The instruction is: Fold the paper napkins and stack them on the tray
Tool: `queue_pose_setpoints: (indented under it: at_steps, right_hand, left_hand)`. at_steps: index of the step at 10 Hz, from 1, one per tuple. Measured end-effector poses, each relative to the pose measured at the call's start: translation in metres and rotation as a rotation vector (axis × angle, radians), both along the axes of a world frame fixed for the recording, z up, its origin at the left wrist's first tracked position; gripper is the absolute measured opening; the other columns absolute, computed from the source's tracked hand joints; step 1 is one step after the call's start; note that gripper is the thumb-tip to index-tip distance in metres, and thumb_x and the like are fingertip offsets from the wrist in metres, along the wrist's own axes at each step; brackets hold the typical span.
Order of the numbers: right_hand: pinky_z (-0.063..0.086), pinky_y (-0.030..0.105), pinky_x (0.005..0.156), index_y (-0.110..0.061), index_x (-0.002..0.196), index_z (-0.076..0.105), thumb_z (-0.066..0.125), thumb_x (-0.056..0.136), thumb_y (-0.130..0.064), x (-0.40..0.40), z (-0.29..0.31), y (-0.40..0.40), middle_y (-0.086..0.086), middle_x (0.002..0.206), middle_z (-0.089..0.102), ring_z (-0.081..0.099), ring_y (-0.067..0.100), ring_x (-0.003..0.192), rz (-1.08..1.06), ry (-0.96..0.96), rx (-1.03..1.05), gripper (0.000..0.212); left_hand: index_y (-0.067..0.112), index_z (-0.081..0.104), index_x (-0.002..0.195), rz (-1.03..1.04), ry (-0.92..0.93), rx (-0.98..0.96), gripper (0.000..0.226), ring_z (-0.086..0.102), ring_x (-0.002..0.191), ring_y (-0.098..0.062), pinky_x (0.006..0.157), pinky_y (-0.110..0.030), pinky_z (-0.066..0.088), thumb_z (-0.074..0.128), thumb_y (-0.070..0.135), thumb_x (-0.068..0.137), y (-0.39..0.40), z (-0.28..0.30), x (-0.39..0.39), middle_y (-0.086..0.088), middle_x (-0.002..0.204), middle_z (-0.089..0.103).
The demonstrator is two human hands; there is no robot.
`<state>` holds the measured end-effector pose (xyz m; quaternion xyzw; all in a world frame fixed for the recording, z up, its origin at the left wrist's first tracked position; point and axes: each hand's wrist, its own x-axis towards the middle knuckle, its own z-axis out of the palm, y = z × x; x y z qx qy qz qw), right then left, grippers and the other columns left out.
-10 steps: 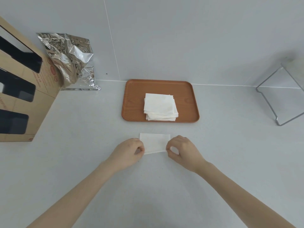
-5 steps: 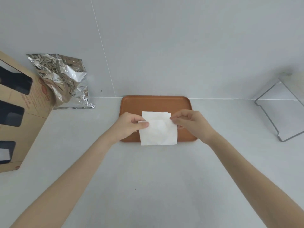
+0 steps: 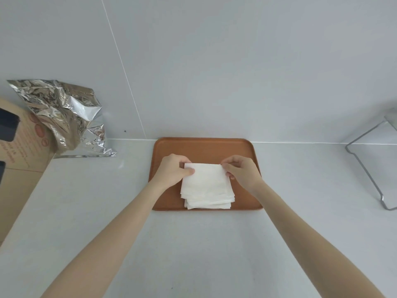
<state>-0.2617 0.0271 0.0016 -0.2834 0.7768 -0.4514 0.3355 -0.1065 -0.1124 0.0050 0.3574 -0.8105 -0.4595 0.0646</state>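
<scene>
Two bare hands pinch the far corners of a folded white paper napkin (image 3: 205, 176): left hand (image 3: 171, 172) and right hand (image 3: 241, 174), over the stack of folded white napkins (image 3: 209, 201) on the brown rectangular tray (image 3: 204, 148). A good placement probably means squaring edges before letting go, since lower layers look fanned. Crumpled silver foil bag (image 3: 62, 117), printed cardboard box (image 3: 20, 151) and grey wire rack (image 3: 365, 168) sit well apart; nothing obstructs.

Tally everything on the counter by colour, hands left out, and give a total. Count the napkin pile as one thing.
White: 1, the napkin stack
Brown: 2, the tray and the cardboard box
Silver: 2, the foil bag and the metal rack
Total: 5
</scene>
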Motion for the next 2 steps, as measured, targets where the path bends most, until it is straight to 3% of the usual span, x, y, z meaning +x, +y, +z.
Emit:
queue_pose_setpoints:
  at_steps: [1,2]
  right_hand:
    - [0.045,0.019,0.063,-0.017,0.076,0.065,0.057,0.082,-0.008,0.002,-0.002,0.000,-0.002,0.070,0.062,0.055,0.008,0.061,0.026,0.101,0.027,0.013]
    - [0.041,0.006,0.059,-0.016,0.082,0.064,0.057,0.084,-0.010,0.004,0.009,0.002,-0.002,0.081,0.063,0.054,0.001,0.065,0.056,0.258,0.032,0.010]
  left_hand:
    - [0.015,0.066,0.088,0.013,-0.031,-0.076,0.018,0.061,0.081,-0.021,0.071,-0.032,0.048,0.069,0.015,0.071,0.004,-0.002,0.000,-0.002,0.079,0.064]
    - [0.016,0.060,0.100,0.056,-0.068,-0.247,0.033,0.056,0.079,-0.021,0.075,-0.038,0.049,0.071,0.021,0.070,0.005,0.001,0.002,-0.001,0.090,0.057]
